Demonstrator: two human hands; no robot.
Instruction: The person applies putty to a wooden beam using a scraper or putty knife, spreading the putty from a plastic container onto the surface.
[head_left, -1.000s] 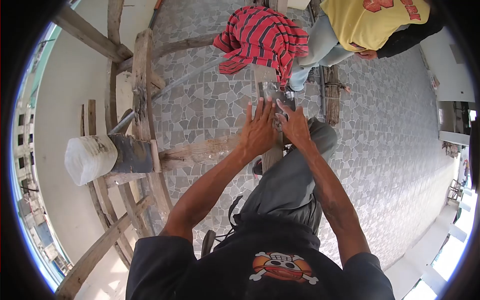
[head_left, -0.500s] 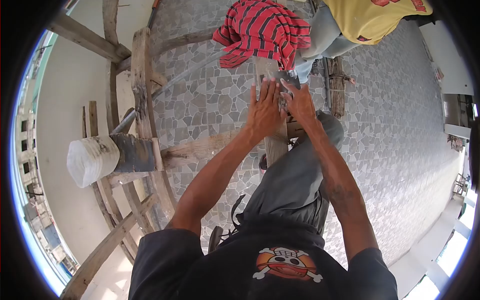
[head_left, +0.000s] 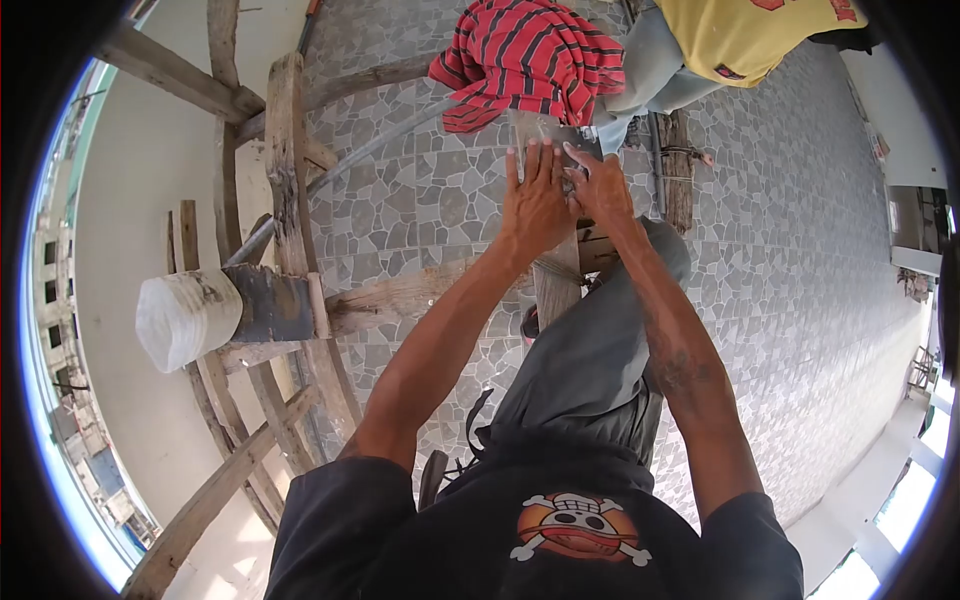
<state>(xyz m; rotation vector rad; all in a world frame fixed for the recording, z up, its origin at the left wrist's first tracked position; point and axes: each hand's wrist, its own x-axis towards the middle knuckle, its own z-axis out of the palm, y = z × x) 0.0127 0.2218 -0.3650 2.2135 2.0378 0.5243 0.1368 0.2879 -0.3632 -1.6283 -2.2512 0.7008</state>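
Left hand (head_left: 535, 205) lay flat, fingers spread, and right hand (head_left: 598, 188) pressed beside it with fingers curled, both on a metal sheet (head_left: 545, 133) atop a wooden plank (head_left: 556, 280), far of centre; sheet judged thin, stiff, sharp-edged, best held flat-palmed.

Grey stone-pattern floor tiles (head_left: 420, 190) spread across the scene in bright daylight. At left stands a rough timber frame (head_left: 285, 180) beside a pale wall (head_left: 130, 170), with a white wrapped roll (head_left: 185, 318) resting on it. A red striped cloth (head_left: 530, 60) lies at the far end, a wood bundle (head_left: 678, 170) to its right. Buildings (head_left: 55, 300) show at the far left edge.
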